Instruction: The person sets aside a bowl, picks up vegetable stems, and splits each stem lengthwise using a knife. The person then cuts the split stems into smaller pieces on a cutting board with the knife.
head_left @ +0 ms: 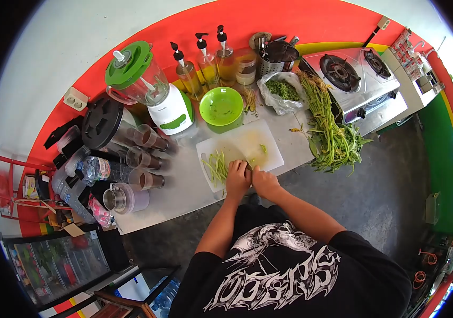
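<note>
A white cutting board (266, 139) lies at the table's front edge under my hands. My left hand (238, 178) is closed on the board, its fingers bent over green stems that are mostly hidden. Close beside it, my right hand (264, 182) is wrapped round what looks like a knife, whose blade barely shows between the hands. Long cut green stems (216, 167) are spread on the board's left part. A few small green pieces (263, 148) lie on the right part.
Behind the board stand a green bowl (221, 104), a blender (169, 110), pump bottles (209, 66) and a bag of chopped greens (284, 90). Leafy stalks (326, 124) hang over the table edge beside a gas stove (358, 74). Dark-filled cups (147, 179) stand left.
</note>
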The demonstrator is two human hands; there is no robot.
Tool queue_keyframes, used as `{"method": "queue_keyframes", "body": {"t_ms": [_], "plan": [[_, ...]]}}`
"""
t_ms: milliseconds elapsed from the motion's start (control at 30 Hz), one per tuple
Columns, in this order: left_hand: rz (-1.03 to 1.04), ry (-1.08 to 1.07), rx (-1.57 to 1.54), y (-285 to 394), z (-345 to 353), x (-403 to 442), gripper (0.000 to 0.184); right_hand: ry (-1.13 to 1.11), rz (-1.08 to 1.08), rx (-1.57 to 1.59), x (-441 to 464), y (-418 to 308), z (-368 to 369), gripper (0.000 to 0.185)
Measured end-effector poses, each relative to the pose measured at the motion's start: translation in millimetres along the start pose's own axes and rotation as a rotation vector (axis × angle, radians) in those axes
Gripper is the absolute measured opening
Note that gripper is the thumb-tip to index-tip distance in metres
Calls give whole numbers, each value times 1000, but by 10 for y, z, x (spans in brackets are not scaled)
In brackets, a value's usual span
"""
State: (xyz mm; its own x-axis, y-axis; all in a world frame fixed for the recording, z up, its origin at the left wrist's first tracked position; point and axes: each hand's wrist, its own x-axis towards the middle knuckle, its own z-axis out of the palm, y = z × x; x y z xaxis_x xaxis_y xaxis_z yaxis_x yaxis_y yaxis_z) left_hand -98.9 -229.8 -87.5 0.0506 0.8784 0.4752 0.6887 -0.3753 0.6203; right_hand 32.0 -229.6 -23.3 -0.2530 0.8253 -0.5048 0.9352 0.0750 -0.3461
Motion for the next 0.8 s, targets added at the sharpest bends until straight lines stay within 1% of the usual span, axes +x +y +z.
{"method": "queue_keyframes", "body": {"t_ms": [67,133,233,333,367,500,567,600,667,767,800], "plan": [[-8,-5,-11,-24,2,-13,16,-2,-5,32,66,-41,-95,26],[-29,-11,-49,-9,-25,-23,15,-20,-53,-83,35,-64,-177,28],[-27,-24,-78,-19,-34,-26,14,-69,-45,-104,-71,-16,-149,29],[-23,-48,-81,-28,-71,2,15,-10,10,-61,-44,10,92,30],[-41,-72,-99,-23,-79,6,15,11,-4,-6,-24,22,120,25],[-97,-135,-89,-49,-69,39,15,17,-53,-15,138,6,-8,25],[-106,-177,-14,-27,-80,58,14,-24,-35,-30,90,-24,-122,25],[-103,-174,-13,-40,-81,57,14,-20,-37,-30,65,-1,-98,25],[-126,-238,45,-67,-80,61,14,-40,-15,-9,-26,40,-6,25],[-163,-275,140,-34,-96,100,13,-1,-3,21,-27,62,139,25],[-164,-272,139,-30,-90,106,13,0,-4,17,-30,47,76,25]]}}
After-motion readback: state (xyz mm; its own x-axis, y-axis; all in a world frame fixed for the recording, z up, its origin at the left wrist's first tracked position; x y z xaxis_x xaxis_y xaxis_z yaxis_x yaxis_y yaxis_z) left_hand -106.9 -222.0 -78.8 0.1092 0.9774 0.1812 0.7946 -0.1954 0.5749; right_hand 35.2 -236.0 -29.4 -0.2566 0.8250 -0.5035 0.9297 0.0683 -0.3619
